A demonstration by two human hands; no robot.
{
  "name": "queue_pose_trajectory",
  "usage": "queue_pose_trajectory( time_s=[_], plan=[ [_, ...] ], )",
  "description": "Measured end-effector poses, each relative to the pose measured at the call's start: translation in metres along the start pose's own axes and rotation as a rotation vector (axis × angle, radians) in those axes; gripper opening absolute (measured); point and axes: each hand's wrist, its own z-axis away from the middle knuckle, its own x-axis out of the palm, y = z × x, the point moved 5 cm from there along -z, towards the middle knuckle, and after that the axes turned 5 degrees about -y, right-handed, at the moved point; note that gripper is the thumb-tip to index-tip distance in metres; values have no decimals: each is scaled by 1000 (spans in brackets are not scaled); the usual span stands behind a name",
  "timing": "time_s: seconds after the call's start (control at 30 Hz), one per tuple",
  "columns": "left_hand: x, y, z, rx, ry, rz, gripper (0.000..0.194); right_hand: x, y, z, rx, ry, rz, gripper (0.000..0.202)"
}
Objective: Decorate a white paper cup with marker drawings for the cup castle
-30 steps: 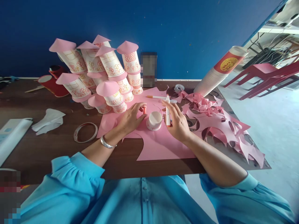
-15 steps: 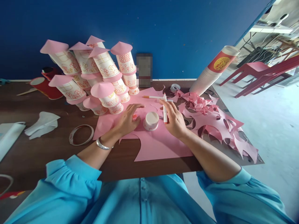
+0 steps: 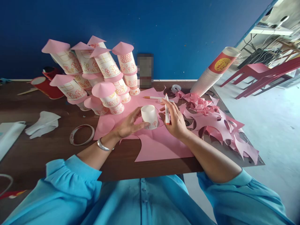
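My left hand (image 3: 130, 122) is closed around the left side of a small white paper cup (image 3: 150, 117). The thumb presses low on its front and the other fingers lie behind it. Red flowers are drawn near the cup's lower edge. In my right hand (image 3: 175, 120), just right of the cup, is a white marker (image 3: 167, 109) with a red end, pointing up and held between the fingers. Beneath both hands lies pink paper (image 3: 164, 145), partly cut away. A second marker (image 3: 152, 97) with an orange end rests flat on it farther back.
Several cup towers (image 3: 106, 67) with pink paper cones stand at the back left. Pink scraps (image 3: 211, 118) heap up at the right, near a leaning cup stack (image 3: 211, 75). A tape roll (image 3: 82, 135), crumpled tissue (image 3: 44, 124) and a red cup (image 3: 48, 88) lie left.
My left hand has moved right and taken hold of the cup, which stood on the paper between my hands. The cup now shows more of its drawn side. My right hand still holds the marker.
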Motion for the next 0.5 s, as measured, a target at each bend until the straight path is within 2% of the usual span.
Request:
queue_pose_trajectory(
  time_s=[0.1,0.23,0.37,0.5],
  plan=[
    [-1,-2,0,-33,57,197,62,-1,-9,1,-118,-19,-72,68],
    [2,-1,0,-52,85,219,60,1,-22,3,-230,-19,-36,83],
    [8,4,0,-9,11,220,55,2,-25,5,-217,14,-43,72],
    [15,9,-1,19,-101,295,74,3,-24,6,-183,-9,-35,67]
  ],
)
